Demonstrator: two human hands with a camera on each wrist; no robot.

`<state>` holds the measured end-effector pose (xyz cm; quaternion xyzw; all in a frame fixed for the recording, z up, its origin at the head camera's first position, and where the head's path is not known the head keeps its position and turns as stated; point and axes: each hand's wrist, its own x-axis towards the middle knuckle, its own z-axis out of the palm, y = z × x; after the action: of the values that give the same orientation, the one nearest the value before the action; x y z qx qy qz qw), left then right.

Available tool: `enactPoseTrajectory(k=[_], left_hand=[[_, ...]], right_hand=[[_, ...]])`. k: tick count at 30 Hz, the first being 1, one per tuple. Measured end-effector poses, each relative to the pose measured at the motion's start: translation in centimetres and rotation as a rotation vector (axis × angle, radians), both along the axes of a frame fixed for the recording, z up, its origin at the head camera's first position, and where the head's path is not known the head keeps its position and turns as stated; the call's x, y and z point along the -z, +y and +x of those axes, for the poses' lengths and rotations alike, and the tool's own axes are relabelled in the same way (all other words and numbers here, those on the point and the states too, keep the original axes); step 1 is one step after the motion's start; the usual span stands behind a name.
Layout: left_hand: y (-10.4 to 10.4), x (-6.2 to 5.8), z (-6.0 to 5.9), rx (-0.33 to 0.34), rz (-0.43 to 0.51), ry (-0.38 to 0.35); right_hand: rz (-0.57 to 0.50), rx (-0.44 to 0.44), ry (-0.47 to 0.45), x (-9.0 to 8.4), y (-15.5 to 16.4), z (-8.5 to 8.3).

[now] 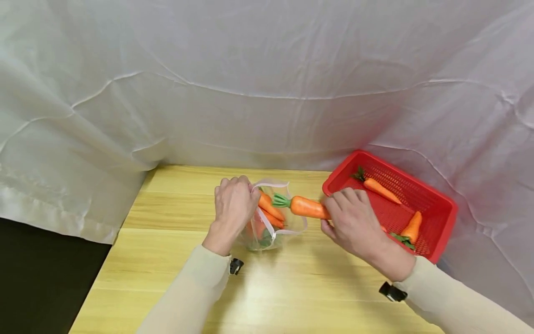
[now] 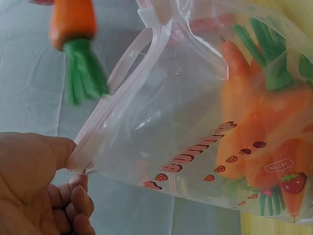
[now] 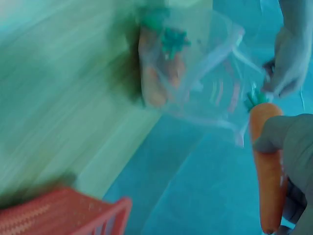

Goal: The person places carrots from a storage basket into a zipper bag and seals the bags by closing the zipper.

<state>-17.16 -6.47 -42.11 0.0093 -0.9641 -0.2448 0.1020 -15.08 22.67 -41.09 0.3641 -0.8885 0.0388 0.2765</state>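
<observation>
A clear zip bag (image 1: 273, 239) with a pink-edged slider mouth stands on the table, several carrots (image 2: 266, 117) inside it. My left hand (image 1: 235, 206) pinches one corner of the bag's mouth between thumb and fingers, plain in the left wrist view. Over the open mouth, my right hand (image 1: 352, 222) grips a carrot (image 1: 309, 207) by its orange body. The green top of that carrot points left, toward the bag. In the right wrist view the held carrot (image 3: 269, 166) hangs beside the mouth, thumb across its side.
To the right stands a red plastic basket (image 1: 448, 218) with perforated walls. Inside it lie a carrot (image 1: 381, 190) near the back and another carrot (image 1: 412, 227) near the right end. A pale cloth (image 1: 267, 125) hangs behind the wooden table (image 1: 167, 269).
</observation>
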Motion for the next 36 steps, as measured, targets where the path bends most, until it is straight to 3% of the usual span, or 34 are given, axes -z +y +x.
enactPoseTrajectory(k=[9,17,23,29,36], left_hand=[[0.5,-0.1,0.1,0.013,-0.007,0.006],[1.1,-0.2,0.5,0.074,-0.123,0.089],[1.3,-0.4,0.7,0.095,-0.203,0.152],[0.4,-0.8,0.4,0.053,-0.134,0.102],[-0.4,-1.1,0.2,0.005,-0.083,0.058]], right_hand=[[0.123,0.054,0.009,2.8,-5.9,-1.3],[0.188,0.11,-0.011,5.1,-10.3,-2.9],[0.204,0.146,-0.03,5.5,-11.6,-3.4],[0.224,0.142,-0.032,6.1,-12.1,-4.0],[0.045,0.045,0.056,6.9,-9.3,-3.8]])
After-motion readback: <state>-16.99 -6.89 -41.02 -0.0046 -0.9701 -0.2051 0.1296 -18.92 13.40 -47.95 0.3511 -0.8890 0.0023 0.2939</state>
